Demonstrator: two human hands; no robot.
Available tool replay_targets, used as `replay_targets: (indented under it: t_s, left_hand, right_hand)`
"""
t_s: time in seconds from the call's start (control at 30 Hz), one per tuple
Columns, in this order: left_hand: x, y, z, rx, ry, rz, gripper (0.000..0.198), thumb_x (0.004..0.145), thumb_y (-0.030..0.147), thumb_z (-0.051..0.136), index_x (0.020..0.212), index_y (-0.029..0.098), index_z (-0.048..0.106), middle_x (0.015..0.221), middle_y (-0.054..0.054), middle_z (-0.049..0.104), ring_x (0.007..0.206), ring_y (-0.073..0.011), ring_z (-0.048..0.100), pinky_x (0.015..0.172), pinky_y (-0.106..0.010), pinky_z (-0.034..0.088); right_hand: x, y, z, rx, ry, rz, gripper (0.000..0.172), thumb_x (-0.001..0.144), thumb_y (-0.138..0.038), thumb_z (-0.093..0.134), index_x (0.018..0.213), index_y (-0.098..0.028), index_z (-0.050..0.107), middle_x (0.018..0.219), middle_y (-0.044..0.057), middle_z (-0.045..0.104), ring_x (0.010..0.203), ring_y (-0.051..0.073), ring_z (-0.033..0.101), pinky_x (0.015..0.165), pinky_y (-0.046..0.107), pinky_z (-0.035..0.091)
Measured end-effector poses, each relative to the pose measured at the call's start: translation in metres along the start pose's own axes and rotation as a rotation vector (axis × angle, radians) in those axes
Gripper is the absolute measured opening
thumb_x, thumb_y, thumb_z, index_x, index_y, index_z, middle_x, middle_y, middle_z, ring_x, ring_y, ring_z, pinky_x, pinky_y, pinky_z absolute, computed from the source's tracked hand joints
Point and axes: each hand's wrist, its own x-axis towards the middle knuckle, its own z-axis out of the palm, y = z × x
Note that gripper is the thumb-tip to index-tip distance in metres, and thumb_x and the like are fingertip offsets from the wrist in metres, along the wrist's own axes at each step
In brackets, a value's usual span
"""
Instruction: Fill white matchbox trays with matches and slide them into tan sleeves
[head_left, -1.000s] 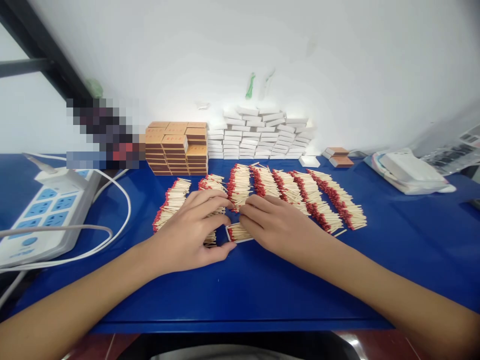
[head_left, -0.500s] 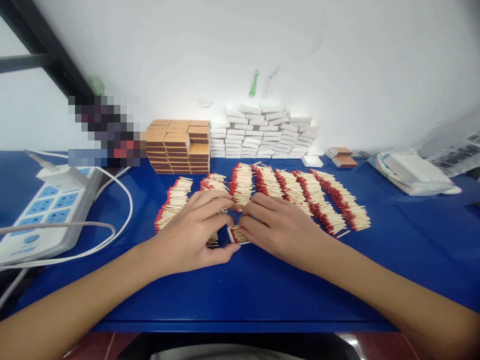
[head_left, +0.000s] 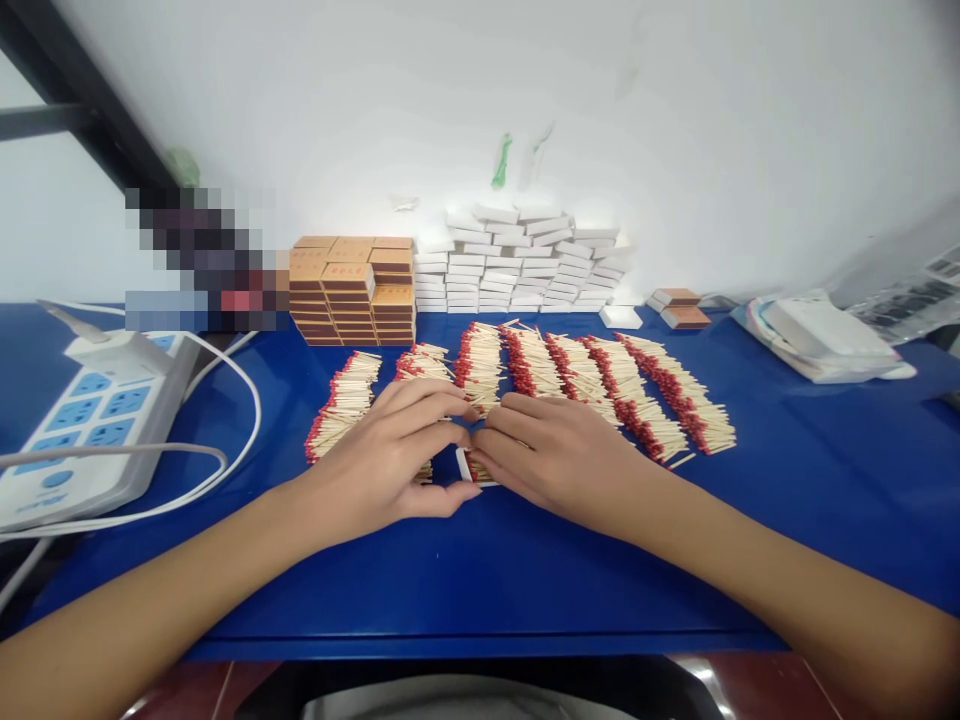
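Note:
My left hand (head_left: 382,462) and my right hand (head_left: 551,448) meet at the middle of the blue table (head_left: 480,580), fingers curled together over a small white matchbox tray (head_left: 466,466) filled with red-tipped matches. Both hands press on that tray, which is mostly hidden under the fingers. Just behind them lie several rows of loose matches (head_left: 585,380), red heads to the left. My left hand also covers part of one match row (head_left: 345,400).
Stacks of brown matchbox sleeves (head_left: 352,290) and white inner trays (head_left: 525,265) stand against the wall. Two loose boxes (head_left: 679,308) lie at the right. A white power strip (head_left: 90,420) with cables sits at the left, a plastic-wrapped packet (head_left: 821,340) at the right.
My hands have closed in tighter over the filled tray, covering more of it. Nothing else on the table has moved.

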Motion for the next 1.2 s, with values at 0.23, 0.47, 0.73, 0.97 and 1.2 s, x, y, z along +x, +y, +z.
replay_targets:
  t_s: [0.23, 0.47, 0.73, 0.97, 1.2]
  left_hand:
    - [0.0, 0.0, 0.001, -0.011, 0.01, -0.022, 0.024, 0.093, 0.037, 0.081, 0.108, 0.021, 0.071, 0.124, -0.009, 0.075, 0.128, -0.0291, 0.064, 0.113, -0.047, 0.051]
    - [-0.001, -0.002, 0.002, -0.024, -0.008, -0.018, 0.028, 0.094, 0.039, 0.081, 0.11, 0.021, 0.068, 0.126, -0.009, 0.073, 0.128, -0.0276, 0.063, 0.113, -0.045, 0.05]
    - [-0.001, -0.001, 0.003, -0.03, 0.014, -0.013, 0.029, 0.092, 0.038, 0.082, 0.11, 0.021, 0.068, 0.125, -0.009, 0.073, 0.126, -0.0281, 0.063, 0.112, -0.046, 0.05]
    - [-0.001, -0.004, -0.005, 0.021, 0.003, -0.003, 0.024, 0.091, 0.035, 0.083, 0.105, 0.021, 0.069, 0.127, -0.009, 0.074, 0.128, -0.0298, 0.062, 0.11, -0.048, 0.05]
    - [-0.001, -0.003, -0.006, 0.047, -0.014, -0.008, 0.02, 0.091, 0.033, 0.081, 0.1, 0.02, 0.07, 0.125, -0.009, 0.074, 0.127, -0.0307, 0.063, 0.108, -0.049, 0.05]
  right_hand:
    - [-0.002, -0.001, 0.0, 0.022, -0.018, 0.01, 0.017, 0.107, -0.017, 0.058, 0.093, -0.015, 0.068, 0.088, 0.008, 0.069, 0.08, 0.021, 0.06, 0.064, 0.034, 0.044]
    - [-0.001, -0.002, 0.0, 0.022, -0.024, 0.018, 0.018, 0.106, -0.018, 0.06, 0.09, -0.014, 0.069, 0.085, 0.007, 0.069, 0.079, 0.02, 0.061, 0.064, 0.034, 0.045]
    - [-0.001, -0.002, -0.003, 0.024, -0.008, 0.029, 0.024, 0.108, -0.021, 0.055, 0.088, -0.015, 0.068, 0.083, 0.006, 0.068, 0.075, 0.019, 0.059, 0.059, 0.034, 0.039]
    - [-0.006, 0.01, -0.014, 0.535, 0.073, 0.392, 0.014, 0.089, -0.009, 0.06, 0.095, -0.021, 0.064, 0.081, -0.003, 0.069, 0.067, 0.011, 0.06, 0.061, 0.025, 0.044]
    - [-0.007, 0.024, -0.006, 0.771, -0.014, 0.648, 0.015, 0.085, -0.01, 0.066, 0.091, -0.022, 0.074, 0.074, -0.005, 0.07, 0.061, 0.011, 0.06, 0.058, 0.023, 0.046]
